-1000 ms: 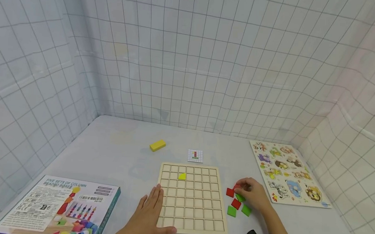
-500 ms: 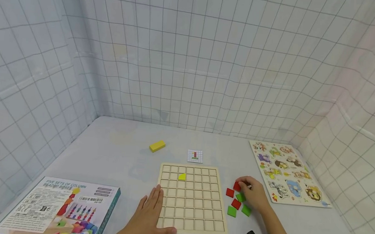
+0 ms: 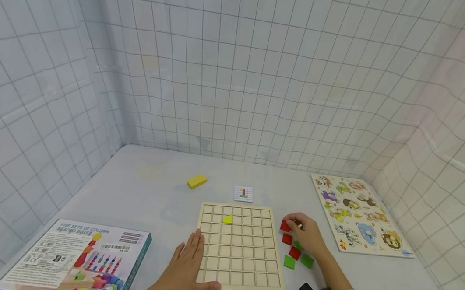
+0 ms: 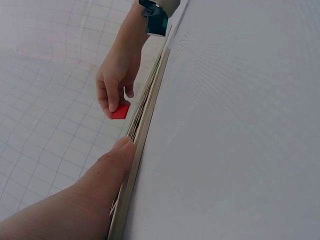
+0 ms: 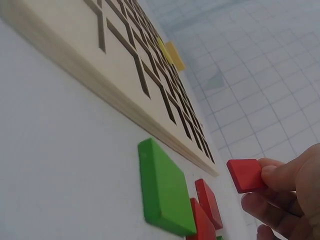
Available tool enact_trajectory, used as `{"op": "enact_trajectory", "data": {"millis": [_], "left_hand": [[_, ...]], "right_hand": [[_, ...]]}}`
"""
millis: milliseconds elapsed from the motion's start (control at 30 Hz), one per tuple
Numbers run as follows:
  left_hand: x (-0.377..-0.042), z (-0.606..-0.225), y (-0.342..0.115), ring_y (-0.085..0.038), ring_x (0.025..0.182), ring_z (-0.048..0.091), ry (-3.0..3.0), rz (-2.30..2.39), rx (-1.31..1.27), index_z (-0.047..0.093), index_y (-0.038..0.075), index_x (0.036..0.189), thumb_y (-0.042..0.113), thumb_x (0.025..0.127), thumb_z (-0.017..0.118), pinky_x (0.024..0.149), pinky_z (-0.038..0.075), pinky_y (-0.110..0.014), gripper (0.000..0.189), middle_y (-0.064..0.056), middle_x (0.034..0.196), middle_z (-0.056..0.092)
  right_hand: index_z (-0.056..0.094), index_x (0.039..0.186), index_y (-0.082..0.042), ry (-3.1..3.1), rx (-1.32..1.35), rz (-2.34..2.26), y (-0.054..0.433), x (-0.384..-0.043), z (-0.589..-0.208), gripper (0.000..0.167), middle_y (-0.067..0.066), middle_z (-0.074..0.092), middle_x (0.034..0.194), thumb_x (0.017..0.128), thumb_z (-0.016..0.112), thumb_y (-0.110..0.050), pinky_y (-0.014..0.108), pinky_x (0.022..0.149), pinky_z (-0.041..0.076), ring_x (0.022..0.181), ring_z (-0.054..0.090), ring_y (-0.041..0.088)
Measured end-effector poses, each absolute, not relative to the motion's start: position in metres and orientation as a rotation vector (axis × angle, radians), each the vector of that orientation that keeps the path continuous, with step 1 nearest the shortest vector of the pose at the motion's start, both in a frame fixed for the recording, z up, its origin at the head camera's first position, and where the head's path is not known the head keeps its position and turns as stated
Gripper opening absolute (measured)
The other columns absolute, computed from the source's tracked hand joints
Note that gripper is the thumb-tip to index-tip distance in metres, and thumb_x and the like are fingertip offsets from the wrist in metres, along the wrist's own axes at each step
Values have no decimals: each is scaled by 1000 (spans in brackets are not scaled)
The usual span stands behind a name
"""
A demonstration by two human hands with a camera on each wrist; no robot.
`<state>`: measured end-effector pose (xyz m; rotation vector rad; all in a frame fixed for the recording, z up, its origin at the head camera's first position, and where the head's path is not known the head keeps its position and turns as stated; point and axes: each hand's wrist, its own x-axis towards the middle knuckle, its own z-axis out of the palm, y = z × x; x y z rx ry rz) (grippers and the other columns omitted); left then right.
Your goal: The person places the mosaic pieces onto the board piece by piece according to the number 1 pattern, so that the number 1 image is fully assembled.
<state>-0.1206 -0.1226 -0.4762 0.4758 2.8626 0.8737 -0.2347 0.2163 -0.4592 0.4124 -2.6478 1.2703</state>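
My right hand [image 3: 306,232] pinches a red square tile [image 5: 245,175] between thumb and fingers, raised beside the right edge of the wooden grid board [image 3: 242,252]. Below that hand lie loose tiles: a red tile [image 3: 287,239], another red tile [image 3: 294,253], a green tile [image 3: 289,262] and a second green tile [image 3: 307,261], with one more green partly covered by the hand. Flat along the board's left edge rests my left hand [image 3: 184,265], fingers straight, its thumb [image 4: 117,157] at the near edge. One yellow piece [image 3: 227,219] with a slanted corner sits in an upper cell.
Behind the board lie a small printed pattern card [image 3: 243,193] and a yellow block [image 3: 197,181]. An animal puzzle board [image 3: 360,217] is at the right; a beaded-toy box [image 3: 72,259] stands front left. Grid-patterned cloth walls [image 3: 236,75] enclose the table.
My right hand has picked the upper red tile off the table and carried it left toward the board. The left hand keeps its place on the board's edge.
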Motion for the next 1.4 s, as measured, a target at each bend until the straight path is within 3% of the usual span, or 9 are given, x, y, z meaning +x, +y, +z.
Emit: {"op": "enact_trajectory", "data": {"millis": [333, 767, 1400], "left_hand": [[-122, -477, -122, -40, 146, 3, 2868, 854, 488, 13, -12, 151, 79, 76, 57, 111, 10, -63, 126, -26, 159, 1], [-122, -480, -121, -41, 146, 5, 2860, 850, 481, 13, -12, 151, 80, 75, 57, 110, 11, -63, 127, -26, 159, 2], [-121, -478, -122, -40, 146, 5, 2864, 834, 469, 15, -12, 151, 81, 75, 57, 110, 12, -62, 127, -26, 159, 3]], "right_hand": [[70, 98, -10, -2658, 510, 1297, 185, -243, -454, 9, -2, 63, 92, 95, 63, -6, 28, 70, 46, 81, 54, 14], [70, 100, -6, -2626, 761, 1344, 135, -250, -450, 9, 0, 64, 89, 97, 61, -10, 25, 59, 46, 72, 53, 11], [71, 98, -9, -2665, 808, 1360, 103, -259, -462, 10, -1, 66, 94, 97, 61, -9, 30, 72, 50, 82, 59, 16]]}}
